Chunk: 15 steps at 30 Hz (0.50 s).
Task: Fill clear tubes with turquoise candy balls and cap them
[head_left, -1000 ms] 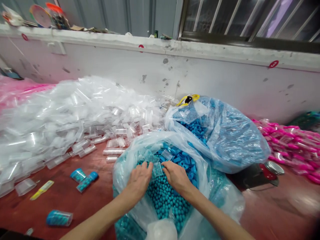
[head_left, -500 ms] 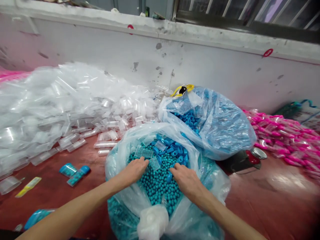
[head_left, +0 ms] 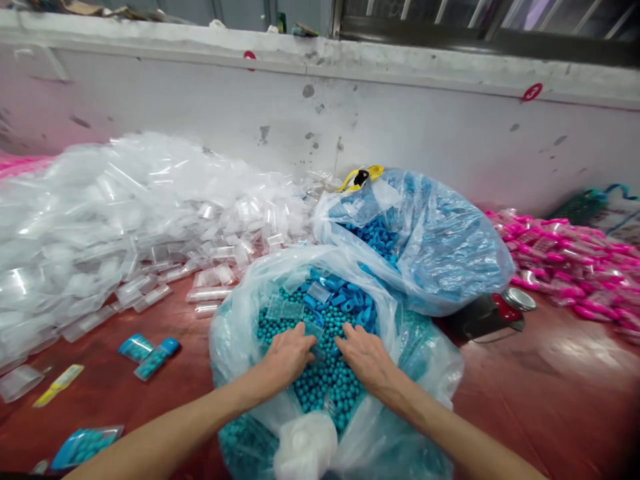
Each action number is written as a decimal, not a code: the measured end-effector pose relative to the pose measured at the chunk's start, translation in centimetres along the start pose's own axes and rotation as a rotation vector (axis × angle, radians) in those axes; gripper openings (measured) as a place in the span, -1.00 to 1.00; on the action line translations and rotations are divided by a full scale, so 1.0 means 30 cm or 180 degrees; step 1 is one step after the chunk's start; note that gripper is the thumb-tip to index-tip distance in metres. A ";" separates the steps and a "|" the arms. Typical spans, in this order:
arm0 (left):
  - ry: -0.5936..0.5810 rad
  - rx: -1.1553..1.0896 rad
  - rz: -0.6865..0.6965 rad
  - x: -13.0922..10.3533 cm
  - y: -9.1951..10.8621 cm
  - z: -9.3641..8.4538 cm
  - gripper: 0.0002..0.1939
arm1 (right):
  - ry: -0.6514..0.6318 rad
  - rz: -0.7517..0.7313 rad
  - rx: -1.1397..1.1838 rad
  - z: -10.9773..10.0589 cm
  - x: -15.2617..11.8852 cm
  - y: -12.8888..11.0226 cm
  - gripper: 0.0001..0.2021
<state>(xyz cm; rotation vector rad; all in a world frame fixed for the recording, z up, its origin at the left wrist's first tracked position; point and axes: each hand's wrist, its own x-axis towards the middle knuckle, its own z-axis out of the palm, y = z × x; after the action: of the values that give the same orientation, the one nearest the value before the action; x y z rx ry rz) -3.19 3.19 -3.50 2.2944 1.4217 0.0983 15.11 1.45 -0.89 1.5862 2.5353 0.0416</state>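
Observation:
A plastic bag [head_left: 240, 287] full of small teal beads [head_left: 330, 383] stands in front of me, its mouth rolled open. My left hand [head_left: 289, 357] is closed over the beads, its fingers on a clear plastic case [head_left: 314, 331] that they partly cover. Opposite it, my right hand [head_left: 367, 357] has its fingers curled around a blue cap [head_left: 337, 349], mostly hidden under the fingertips. Further blue caps [head_left: 345, 297] lie on the beads at the back of the bag. Another clear case [head_left: 285, 308] rests on the beads beyond my left hand.
Clear empty cases [head_left: 150, 207] are heaped at left. Behind stands a second bag [head_left: 450, 240] of blue parts. Pink filled packs [head_left: 575, 260] pile up at right, near a dark container with a silver lid [head_left: 520, 299]. Filled teal cases [head_left: 156, 359] lie on the red surface [head_left: 165, 407].
My left hand has moved right and nearer to me, closing on the clear case. My right hand has shifted slightly left, so the two hands are closer together. The view has tilted slightly.

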 end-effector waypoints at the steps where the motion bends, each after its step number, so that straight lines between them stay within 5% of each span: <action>1: -0.0093 -0.0021 0.0020 -0.002 0.009 0.006 -0.78 | 0.0010 -0.0008 -0.0020 0.004 0.001 -0.008 -0.85; 7: -0.0916 -0.1255 -0.0236 0.041 0.025 -0.016 -0.99 | -0.0058 0.0053 0.0079 0.004 -0.004 0.015 -0.87; 10: -0.1247 -0.1691 -0.0265 0.058 0.005 -0.033 -0.90 | -0.0095 0.0074 0.0353 -0.011 -0.028 0.051 -0.93; 15: -0.1123 -0.2646 -0.0387 0.058 -0.015 -0.022 -0.73 | -0.0046 0.0210 0.0915 -0.045 -0.053 0.049 -0.90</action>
<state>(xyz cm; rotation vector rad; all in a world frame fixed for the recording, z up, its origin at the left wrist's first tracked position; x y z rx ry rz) -2.93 5.07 -3.36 1.4554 1.0546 0.1934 16.91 0.74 0.78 1.7599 2.5692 -0.3405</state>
